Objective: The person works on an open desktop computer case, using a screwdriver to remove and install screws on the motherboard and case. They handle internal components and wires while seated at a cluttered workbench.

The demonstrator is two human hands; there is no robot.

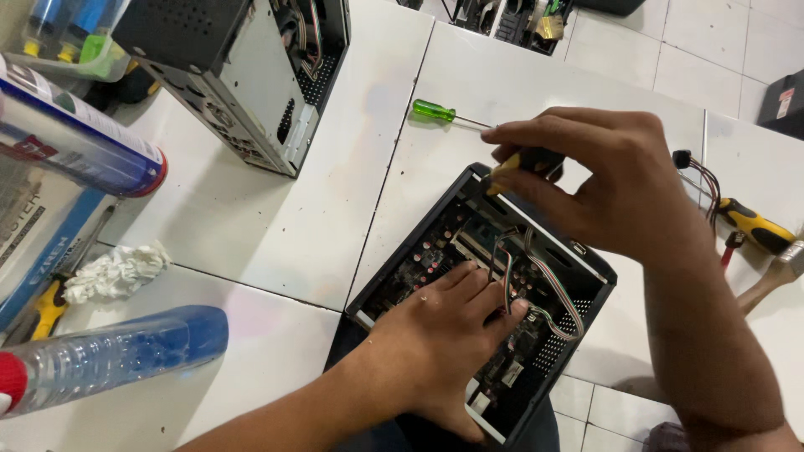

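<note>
An open small black computer case (586, 266) lies on the white tiled table, its circuit board and striped cable bundle (536, 280) exposed. My left hand (440, 339) rests flat inside the case on the board, fingers spread toward the cables. My right hand (599, 180) hovers over the case's far edge, closed around a screwdriver with a black and yellow handle (523, 163); its tip is hidden. A green-handled screwdriver (435, 110) lies on the table just beyond the case.
A larger open computer tower (243, 75) stands at the top left. A blue spray can (75, 138), a plastic bottle with blue liquid (117, 356) and a crumpled white cloth (117, 272) sit at left. A yellow-handled tool (754, 224) and a brush (775, 276) lie at right.
</note>
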